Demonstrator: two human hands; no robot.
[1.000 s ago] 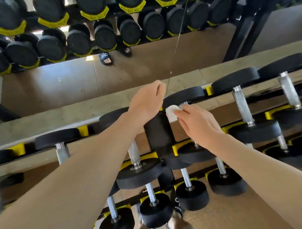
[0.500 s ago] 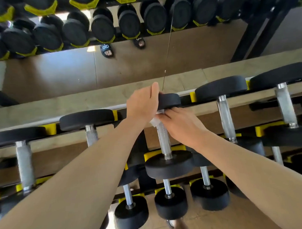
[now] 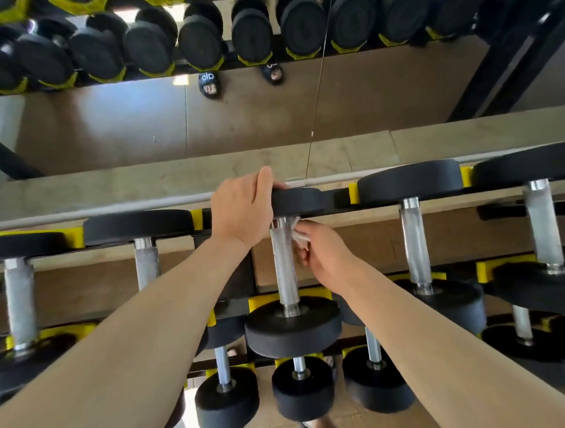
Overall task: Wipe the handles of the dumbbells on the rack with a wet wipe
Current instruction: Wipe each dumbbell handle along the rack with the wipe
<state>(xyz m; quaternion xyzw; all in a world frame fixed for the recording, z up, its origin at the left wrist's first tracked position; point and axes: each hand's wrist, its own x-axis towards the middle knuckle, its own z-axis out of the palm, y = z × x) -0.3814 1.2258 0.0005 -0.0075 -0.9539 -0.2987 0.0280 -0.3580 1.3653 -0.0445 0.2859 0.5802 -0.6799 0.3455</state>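
A black dumbbell with a knurled steel handle [image 3: 284, 261] lies on the top tier of the rack [image 3: 354, 192], its far head [image 3: 298, 202] at the back rail and its near head [image 3: 293, 328] toward me. My left hand [image 3: 242, 212] grips the far head from the left, fingers curled over its top. My right hand [image 3: 324, 254] holds a crumpled white wet wipe [image 3: 297, 231] against the upper right side of the handle, just under the far head. Much of the wipe is hidden by my fingers.
More dumbbells lie on the top tier to the left [image 3: 146, 260] and right [image 3: 415, 241], with smaller ones [image 3: 301, 389] on the tier below. A mirror [image 3: 271, 118] behind the rack reflects dumbbells and feet in sandals. A black upright [image 3: 509, 52] stands at the right.
The view has closed in and shifted on the rack. My left hand has settled over the far head, and my right hand has brought the wipe from the head down to the handle's top.
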